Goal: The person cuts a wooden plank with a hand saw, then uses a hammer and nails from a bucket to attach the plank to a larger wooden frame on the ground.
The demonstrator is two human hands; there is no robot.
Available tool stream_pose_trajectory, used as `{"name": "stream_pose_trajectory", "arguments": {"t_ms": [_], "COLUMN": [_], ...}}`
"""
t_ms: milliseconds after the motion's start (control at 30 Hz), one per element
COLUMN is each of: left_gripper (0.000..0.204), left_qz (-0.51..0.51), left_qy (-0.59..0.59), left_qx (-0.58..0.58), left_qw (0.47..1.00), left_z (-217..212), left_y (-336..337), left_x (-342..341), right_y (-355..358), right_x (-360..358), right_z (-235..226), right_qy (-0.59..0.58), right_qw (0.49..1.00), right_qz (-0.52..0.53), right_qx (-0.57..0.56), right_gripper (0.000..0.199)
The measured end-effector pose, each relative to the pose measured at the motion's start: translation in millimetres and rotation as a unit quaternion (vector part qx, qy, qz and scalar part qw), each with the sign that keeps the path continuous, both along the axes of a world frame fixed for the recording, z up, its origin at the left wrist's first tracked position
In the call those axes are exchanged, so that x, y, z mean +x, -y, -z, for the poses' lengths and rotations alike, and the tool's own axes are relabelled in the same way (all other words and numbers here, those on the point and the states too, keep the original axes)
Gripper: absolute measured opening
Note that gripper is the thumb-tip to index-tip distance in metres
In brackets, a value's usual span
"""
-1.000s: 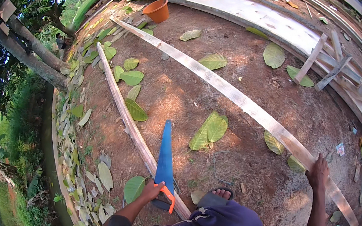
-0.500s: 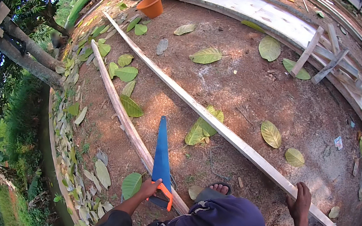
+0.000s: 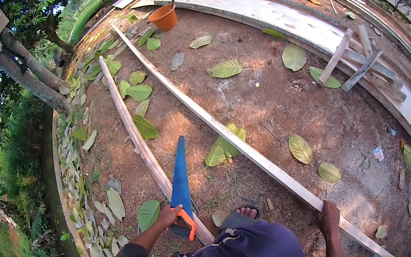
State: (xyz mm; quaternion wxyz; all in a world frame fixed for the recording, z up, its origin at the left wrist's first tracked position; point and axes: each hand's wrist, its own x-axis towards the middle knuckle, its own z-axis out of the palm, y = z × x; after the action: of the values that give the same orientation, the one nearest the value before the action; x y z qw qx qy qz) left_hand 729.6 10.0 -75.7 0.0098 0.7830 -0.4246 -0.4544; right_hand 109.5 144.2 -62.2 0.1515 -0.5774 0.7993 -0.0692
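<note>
My left hand (image 3: 168, 216) is closed round the orange handle of a handsaw. The saw's blue blade (image 3: 179, 170) points forward and lies across the view of a rough, narrow wooden pole (image 3: 136, 131); whether they touch I cannot tell. At the right, my right hand (image 3: 329, 218) grips a long pale wooden batten (image 3: 228, 135) near its close end. The batten slants away to the far left, passing above a cluster of green leaves. My bent knee and a sandalled foot (image 3: 248, 212) are between the two lengths of wood.
An orange bucket (image 3: 164, 19) with a handle sticking out stands at the far end. Long whitish boards (image 3: 262, 12) curve along the right, with short nailed wood pieces (image 3: 366, 60) on them. Big leaves (image 3: 300, 149) are scattered on the brown soil. Trees and a ditch border the left.
The view has shifted slightly, moving the scene left. My right hand now wraps more over the batten, with its fingers less visible. The saw stays in my left hand, nearly still.
</note>
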Motion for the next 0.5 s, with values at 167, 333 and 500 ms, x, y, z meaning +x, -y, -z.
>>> {"name": "stream_pose_trajectory", "arguments": {"t_ms": [167, 333, 500], "left_gripper": [0.065, 0.053, 0.053], "left_qz": [0.034, -0.03, 0.054], "left_qy": [0.003, 0.046, 0.101], "left_qx": [0.006, -0.078, -0.117], "left_qw": [0.999, 0.995, 0.986], "left_z": [-25.4, -32.8, -56.5], "left_y": [1.3, -1.1, -34.1], "left_x": [-13.4, -14.9, 50.4], "right_y": [-39.0, -85.3, -108.5], "right_x": [27.6, 49.9, 42.7], "right_z": [-2.6, 29.9, 11.8], "right_qy": [0.003, 0.027, 0.054], "right_qw": [0.998, 0.997, 0.995], "right_qz": [-0.054, -0.062, -0.061], "right_qx": [-0.023, -0.039, 0.065], "right_gripper": [0.043, 0.048, 0.051]}}
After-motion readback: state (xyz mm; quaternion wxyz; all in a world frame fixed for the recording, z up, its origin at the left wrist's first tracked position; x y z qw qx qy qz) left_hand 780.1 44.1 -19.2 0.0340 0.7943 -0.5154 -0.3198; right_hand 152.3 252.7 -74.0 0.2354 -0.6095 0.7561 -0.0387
